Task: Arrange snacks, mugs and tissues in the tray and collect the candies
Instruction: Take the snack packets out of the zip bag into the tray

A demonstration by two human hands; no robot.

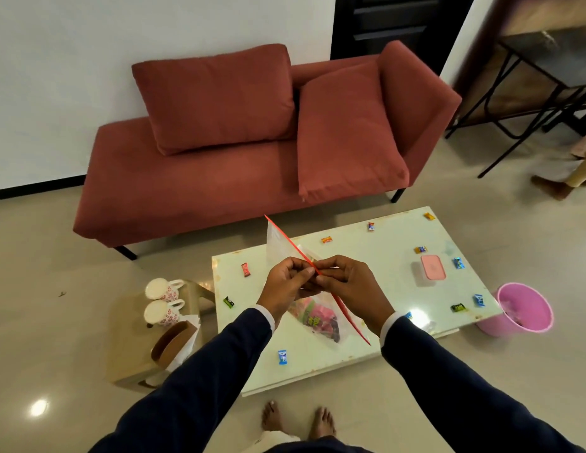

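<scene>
A clear zip bag (321, 322) with a red seal strip and pink snack packets inside hangs above the white table (376, 289). My left hand (286, 284) and my right hand (349, 284) both pinch the red strip near its middle. Several wrapped candies lie scattered on the table, among them a red one (245, 269), a blue one (283, 357) and a green one (457, 308). A pink-lidded container (432, 269) stands on the table's right half. Two floral mugs (164, 300) and a brown tissue holder (174, 343) sit in a tray (128, 341) on the floor at the left.
A pink bucket (522, 310) stands on the floor off the table's right end. A red sofa (252, 152) with two cushions runs behind the table. Another person's foot (551, 188) shows at the far right near a black-framed table. My bare feet (298, 423) stand at the table's front edge.
</scene>
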